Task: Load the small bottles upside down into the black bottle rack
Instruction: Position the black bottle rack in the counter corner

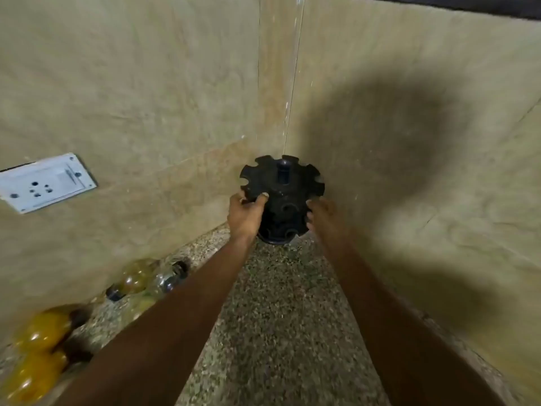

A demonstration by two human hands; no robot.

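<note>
The black bottle rack [285, 183] stands in the far corner of the speckled counter, a round notched top disc with a centre post. My left hand [244, 215] grips the left edge of its top disc, thumb on top. My right hand [322, 215] touches the rack's right side with fingers spread against it. No bottles sit in the rack's notches. Several small bottles lie on their sides along the left wall: two pale ones with black caps [137, 278] [169, 278] and yellow ones [44, 329] nearer me, blurred.
Beige tiled walls [409, 142] close in on the left and right and meet behind the rack. A white socket plate [46, 183] is on the left wall. The speckled stone counter [278, 317] runs between my forearms.
</note>
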